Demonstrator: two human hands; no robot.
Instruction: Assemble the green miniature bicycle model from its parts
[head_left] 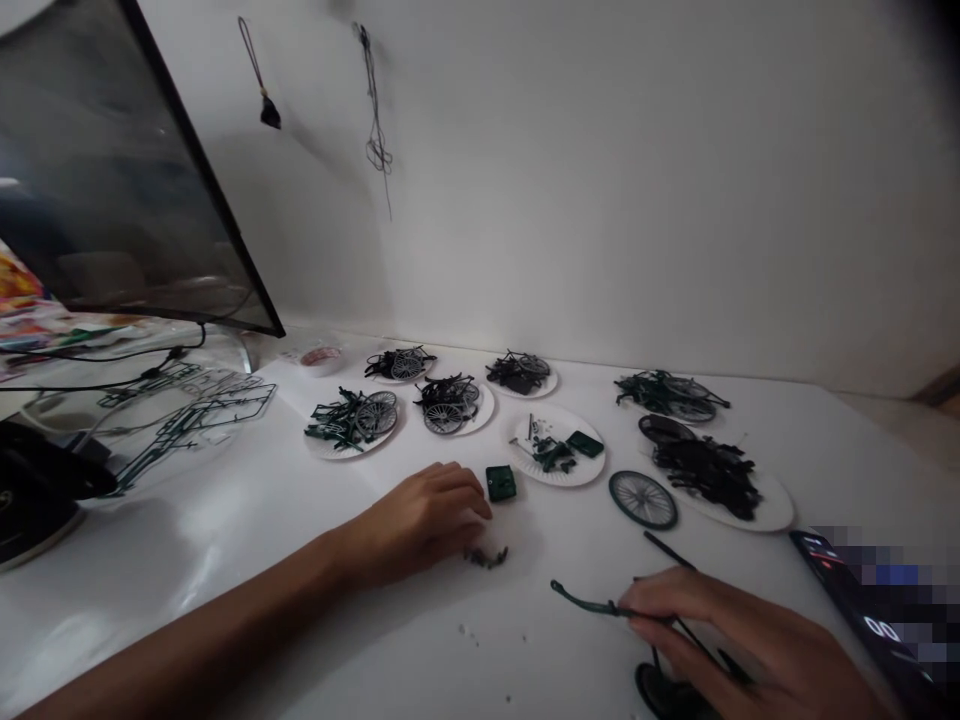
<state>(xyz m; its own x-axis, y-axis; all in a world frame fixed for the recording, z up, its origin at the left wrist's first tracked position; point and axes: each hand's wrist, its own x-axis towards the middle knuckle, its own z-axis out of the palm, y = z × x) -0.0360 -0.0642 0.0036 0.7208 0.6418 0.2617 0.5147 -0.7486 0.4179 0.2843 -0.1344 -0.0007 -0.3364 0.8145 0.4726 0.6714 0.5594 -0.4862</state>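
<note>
- White tabletop [247, 500] is stretching along a white wall [600, 200], with paper plates [330, 452] of model parts lying on it.
- We are resting our left hand [420, 520] just left of the plate of green bits [577, 478], fingers curled beside a green square piece [501, 483]; we cannot tell whether they are holding anything.
- We are pinching a curved green piece [592, 603] in our nearly closed right hand [735, 640], below that plate.

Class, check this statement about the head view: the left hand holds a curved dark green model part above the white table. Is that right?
No: the right hand, not the left hand, holds the curved dark green model part above the white table, as the head view shows.
</note>
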